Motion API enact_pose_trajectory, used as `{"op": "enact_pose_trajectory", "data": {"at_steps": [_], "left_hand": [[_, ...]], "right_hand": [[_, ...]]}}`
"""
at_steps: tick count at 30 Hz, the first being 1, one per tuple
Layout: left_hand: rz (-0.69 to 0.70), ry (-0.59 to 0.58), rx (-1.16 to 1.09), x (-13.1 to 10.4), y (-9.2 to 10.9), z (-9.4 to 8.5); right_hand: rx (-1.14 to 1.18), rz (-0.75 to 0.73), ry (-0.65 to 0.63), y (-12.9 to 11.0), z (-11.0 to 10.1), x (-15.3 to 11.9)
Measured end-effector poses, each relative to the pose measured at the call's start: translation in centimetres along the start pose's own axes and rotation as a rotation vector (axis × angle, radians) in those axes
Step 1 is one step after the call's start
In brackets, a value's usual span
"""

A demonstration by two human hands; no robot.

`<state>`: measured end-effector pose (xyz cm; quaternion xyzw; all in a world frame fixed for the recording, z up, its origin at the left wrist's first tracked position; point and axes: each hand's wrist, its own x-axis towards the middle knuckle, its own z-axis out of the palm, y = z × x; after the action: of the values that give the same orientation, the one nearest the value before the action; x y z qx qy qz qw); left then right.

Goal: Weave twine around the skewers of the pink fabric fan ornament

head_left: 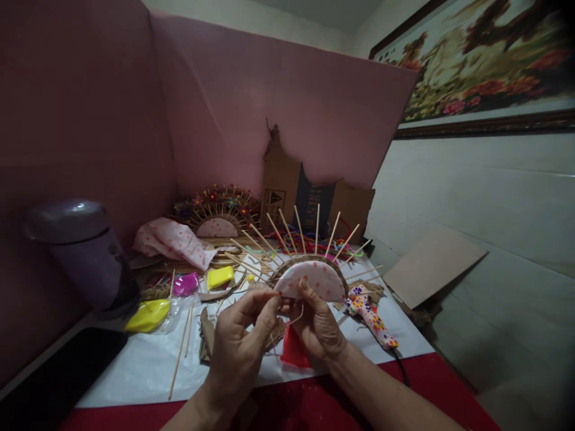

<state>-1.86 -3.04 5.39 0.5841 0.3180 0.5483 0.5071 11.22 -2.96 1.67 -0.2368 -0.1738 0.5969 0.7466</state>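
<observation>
I observe the half-circle (314, 274) at frame centre with cloth (331, 286) and sticks (317, 230) fitted, its stick tips bare and string (300, 317) apparently left unsecured below, the left hand's (245, 335) fingers pinching its lower left corner, the right hand's (322, 326) fingers grasping its lower edge.

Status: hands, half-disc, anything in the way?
Right hand grips dotted half-disc, thumb on front. Left hand pinched at its lower left edge, hold unclear. Sticks fanned out. Red item partly behind right hand.
</observation>
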Motion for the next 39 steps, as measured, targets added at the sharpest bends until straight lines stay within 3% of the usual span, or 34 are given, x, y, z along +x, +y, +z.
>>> {"op": "enact_pose_trajectory", "data": {"at_steps": [3,5,12,17,21,26,29,35,39], "left_hand": [[0.109,0.136,0.205,0.1,-0.6,-0.1],[0.224,0.154,0.37,0.3,-1.2,-0.5],[0.548,0.078,0.715,0.7,-2.6,-1.4],[0.578,0.048,0.749,0.9,-2.8,-1.5],[0.671,-0.099,0.661,0.3,-2.8,-1.3],[0.798,-0.514,0.428,-0.8,-2.3,-0.6],[0.657,-0.48,0.363,-1.1,-1.8,-0.5],[0.001,-0.112,0.16,0.0,-2.1,-0.8],[-0.132,-0.058,0.134,0.9,-2.0,-0.7]], "right_hand": [[-0.031,-0.012,-0.017,0.3,0.2,-0.3],[-0.047,-0.015,-0.022,0.4,0.2,-0.5],[-0.133,-0.02,-0.107,0.6,-0.3,-0.5],[-0.1,-0.006,-0.113,0.6,-0.2,-0.4],[-0.06,0.001,-0.018,0.5,-0.1,-0.3],[-0.041,0.054,0.066,-0.1,0.1,-0.1],[-0.016,0.059,0.052,-0.4,0.1,0.0],[0.006,0.002,0.001,-0.2,-0.3,0.3],[-0.066,-0.026,-0.044,0.1,0.0,-0.2]]}}
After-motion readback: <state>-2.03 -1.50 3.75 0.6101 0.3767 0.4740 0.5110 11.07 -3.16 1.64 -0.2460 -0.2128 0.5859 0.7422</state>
